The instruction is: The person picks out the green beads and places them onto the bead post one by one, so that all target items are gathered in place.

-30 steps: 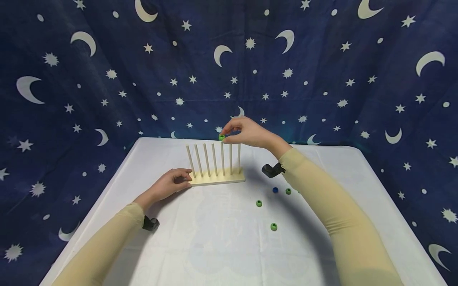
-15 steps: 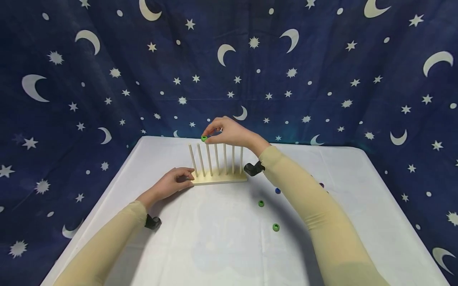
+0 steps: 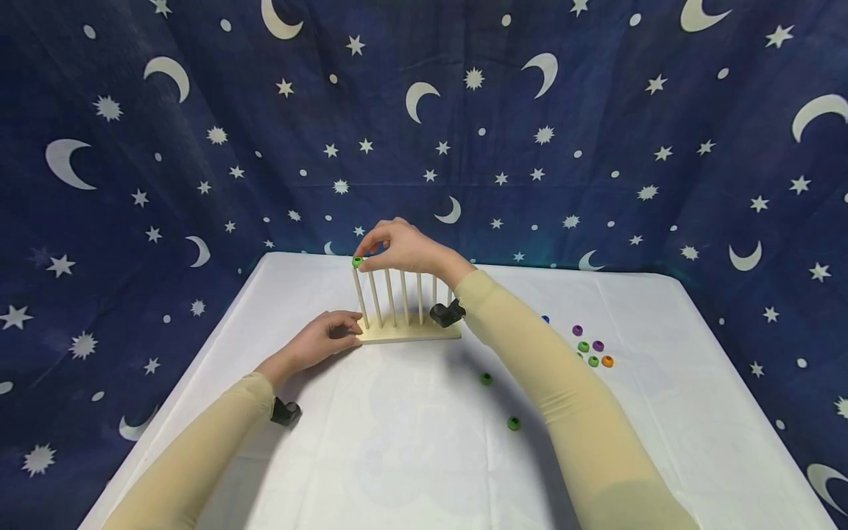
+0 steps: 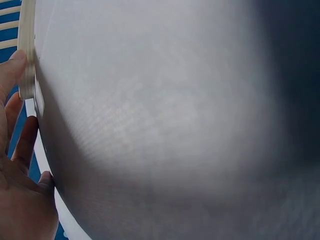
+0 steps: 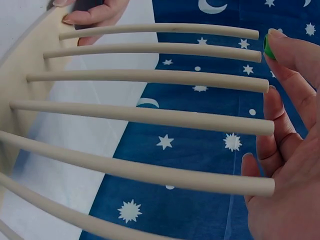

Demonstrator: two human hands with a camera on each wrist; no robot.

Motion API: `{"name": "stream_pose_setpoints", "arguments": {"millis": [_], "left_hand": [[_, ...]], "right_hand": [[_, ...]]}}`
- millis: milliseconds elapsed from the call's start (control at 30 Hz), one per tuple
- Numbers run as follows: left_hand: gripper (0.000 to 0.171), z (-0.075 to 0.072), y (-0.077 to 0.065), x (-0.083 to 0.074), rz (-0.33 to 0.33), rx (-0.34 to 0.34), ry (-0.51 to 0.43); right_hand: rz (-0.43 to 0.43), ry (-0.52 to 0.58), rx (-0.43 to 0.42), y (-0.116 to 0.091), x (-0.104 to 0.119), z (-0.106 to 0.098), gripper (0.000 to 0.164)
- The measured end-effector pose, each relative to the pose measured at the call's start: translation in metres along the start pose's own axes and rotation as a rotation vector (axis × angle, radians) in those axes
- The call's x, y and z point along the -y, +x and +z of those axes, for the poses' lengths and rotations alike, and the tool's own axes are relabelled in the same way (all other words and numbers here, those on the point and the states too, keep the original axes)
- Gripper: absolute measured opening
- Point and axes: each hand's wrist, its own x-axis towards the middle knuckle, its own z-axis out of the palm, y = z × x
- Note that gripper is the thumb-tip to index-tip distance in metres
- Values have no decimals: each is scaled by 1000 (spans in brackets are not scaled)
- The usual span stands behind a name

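A white-covered table [image 3: 371, 456] is enclosed at the far, left and right sides by dark blue fabric [image 3: 298, 235] printed with pale moons and stars. Toward the table's far edge stands a pale wooden rack [image 3: 411, 334] with a row of upright pegs [image 3: 390, 294]. The left hand [image 3: 313, 343] grips the rack's left end between thumb and fingers. The right hand [image 3: 407, 249] pinches a green bead [image 3: 358, 262] between thumb and forefinger at the tip of the leftmost peg [image 3: 361, 298]. Loose beads [image 3: 607, 361] in several colours lie to the right; two green beads [image 3: 514, 423] lie nearer.
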Motion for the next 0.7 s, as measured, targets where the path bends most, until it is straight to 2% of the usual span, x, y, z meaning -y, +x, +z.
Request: {"name": "stream_pose_setpoints", "arguments": {"millis": [700], "left_hand": [[10,0,1,1,8,9,-13]], "right_hand": [[10,-58,19,6,4,5,15]]}}
